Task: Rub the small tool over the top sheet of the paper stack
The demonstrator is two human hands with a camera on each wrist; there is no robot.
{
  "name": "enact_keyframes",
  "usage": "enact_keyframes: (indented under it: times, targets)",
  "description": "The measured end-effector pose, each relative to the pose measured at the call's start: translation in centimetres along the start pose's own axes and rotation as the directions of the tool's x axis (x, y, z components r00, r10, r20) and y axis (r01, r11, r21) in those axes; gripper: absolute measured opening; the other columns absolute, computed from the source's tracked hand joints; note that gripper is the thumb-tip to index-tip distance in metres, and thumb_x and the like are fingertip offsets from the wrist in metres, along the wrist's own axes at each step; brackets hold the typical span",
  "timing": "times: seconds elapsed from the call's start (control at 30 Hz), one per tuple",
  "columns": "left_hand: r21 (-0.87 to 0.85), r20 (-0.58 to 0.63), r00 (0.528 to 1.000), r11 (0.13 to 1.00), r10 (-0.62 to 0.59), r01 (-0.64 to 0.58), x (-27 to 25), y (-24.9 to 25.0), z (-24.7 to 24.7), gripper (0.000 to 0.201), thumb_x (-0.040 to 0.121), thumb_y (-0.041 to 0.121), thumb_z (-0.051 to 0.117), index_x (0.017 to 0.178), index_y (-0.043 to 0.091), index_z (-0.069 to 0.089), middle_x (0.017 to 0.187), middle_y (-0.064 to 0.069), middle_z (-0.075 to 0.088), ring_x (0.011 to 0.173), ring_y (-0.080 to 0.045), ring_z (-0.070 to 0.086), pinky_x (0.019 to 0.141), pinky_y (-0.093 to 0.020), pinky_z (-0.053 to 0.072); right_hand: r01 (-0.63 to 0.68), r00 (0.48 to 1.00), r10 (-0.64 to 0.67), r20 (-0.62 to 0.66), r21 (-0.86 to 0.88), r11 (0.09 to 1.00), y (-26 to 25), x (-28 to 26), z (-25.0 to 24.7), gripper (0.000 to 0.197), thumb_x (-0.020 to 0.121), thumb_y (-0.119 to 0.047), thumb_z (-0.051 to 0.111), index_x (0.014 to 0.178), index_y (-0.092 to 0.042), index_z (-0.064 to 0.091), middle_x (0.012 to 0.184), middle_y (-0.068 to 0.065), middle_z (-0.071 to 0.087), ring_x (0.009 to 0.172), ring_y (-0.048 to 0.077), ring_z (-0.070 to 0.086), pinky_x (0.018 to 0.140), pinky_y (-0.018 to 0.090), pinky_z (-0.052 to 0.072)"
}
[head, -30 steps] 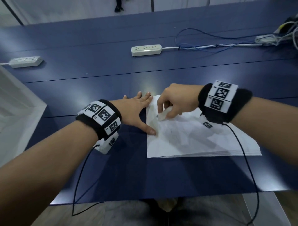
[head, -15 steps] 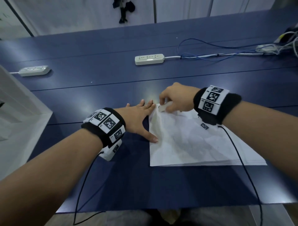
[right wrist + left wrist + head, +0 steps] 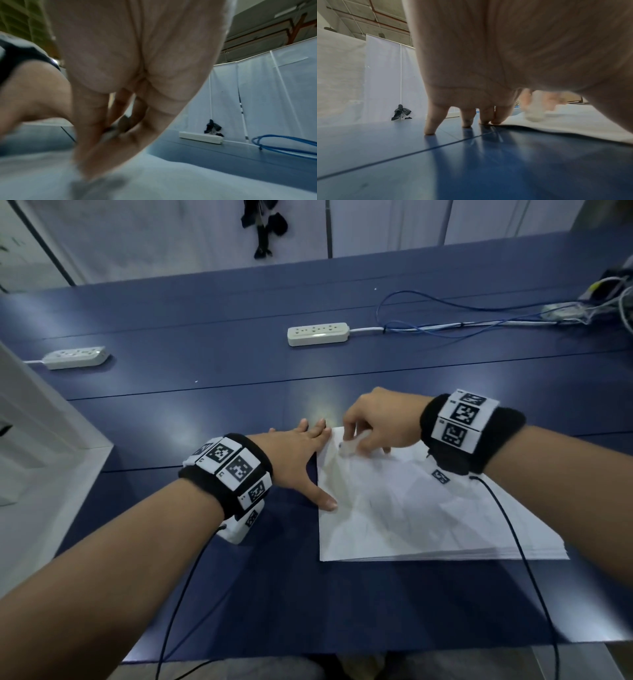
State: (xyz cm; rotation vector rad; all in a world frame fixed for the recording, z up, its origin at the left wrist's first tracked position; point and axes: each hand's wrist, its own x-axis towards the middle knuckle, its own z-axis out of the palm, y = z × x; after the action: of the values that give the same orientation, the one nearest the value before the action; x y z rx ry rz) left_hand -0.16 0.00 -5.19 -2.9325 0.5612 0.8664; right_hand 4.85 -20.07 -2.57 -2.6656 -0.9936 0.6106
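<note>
- The power strip at the far left of the tabletop lies well apart from the work and looks unlikely to be disturbed.
- The left hand lies flat with its fingers straight and spread. Its thumb presses the left edge of the paper stack, two fingertips sit at the far left corner, and the other fingers rest on the bare tabletop. If that pressure eases, the top sheet could slide or buckle under the rubbing beside it.
- The paper stack lies on the near right part of the tabletop, its top sheet already creased. Those creases could catch and tear if something is dragged hard across them, and the loose sheets below may fan out of line.
- The right hand has its fingers curled round a small white eraser, whose tip seems to touch the sheet near the far left corner. So close to the edge, a stroke could run off the paper or fold the corner over.
- The wrist cable trails across the sheets and could drag them if the arm swings.
- The second power strip and the blue cables lie well beyond reach.
</note>
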Motion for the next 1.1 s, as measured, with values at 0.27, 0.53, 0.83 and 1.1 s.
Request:
enact_keyframes:
  times: [0.27, 0.53, 0.83, 1.1]
  targets:
    - [0.087, -0.008, 1.0, 0.996, -0.007, 0.008, -0.1, 0.6, -0.5, 0.141, 0.054, 0.089, 0.06, 0.156, 0.021, -0.009, 0.162, 0.005, -0.015, 0.149, -0.016, -0.01, 0.115, -0.064, 0.006, -0.077, 0.992, 0.072, -0.105, -0.04, 0.996, 0.4, 0.6, -0.2, 0.013, 0.082, -0.028, 0.072, 0.093, -0.023, 0.07, 0.084, 0.0, 0.073, 0.054, 0.016, 0.069, 0.062, 0.032, 0.059]
    - [0.153, -0.028, 0.999, 0.988, 0.024, -0.02, -0.1, 1.2, -0.9, 0.141, 0.058, 0.086, 0.061, 0.156, 0.009, -0.007, 0.162, -0.005, -0.012, 0.148, -0.013, -0.012, 0.12, -0.053, 0.002, 0.018, 0.993, -0.017, 0.115, -0.005, 1.0, -0.3, -1.0, 0.3, 0.013, 0.081, -0.022, 0.077, 0.094, -0.022, 0.075, 0.078, -0.006, 0.074, 0.055, 0.014, 0.071, 0.068, 0.027, 0.06]
    - [0.088, -0.001, 1.0, 0.996, -0.003, 0.003, -0.5, 2.0, -1.3, 0.137, 0.066, 0.074, 0.07, 0.155, 0.008, -0.012, 0.161, -0.006, -0.018, 0.149, -0.014, -0.005, 0.117, -0.026, 0.007, 0.003, 0.993, -0.005, 0.117, 0.018, 1.0, -0.1, -1.3, 0.4, 0.011, 0.086, -0.022, 0.071, 0.095, -0.024, 0.077, 0.078, -0.006, 0.075, 0.058, 0.013, 0.071, 0.067, 0.022, 0.058]
    - [0.136, 0.027, 0.999, 0.99, -0.028, 0.025, -0.6, 3.0, -2.0, 0.137, 0.067, 0.072, 0.071, 0.154, 0.004, -0.011, 0.162, -0.011, -0.014, 0.15, -0.018, -0.003, 0.118, -0.029, 0.009, -0.075, 0.989, 0.079, -0.126, 0.039, 0.996, 0.8, -0.1, -0.2, 0.019, 0.084, -0.037, 0.075, 0.077, -0.022, 0.067, 0.076, -0.005, 0.071, 0.054, 0.014, 0.068, 0.056, 0.025, 0.05]
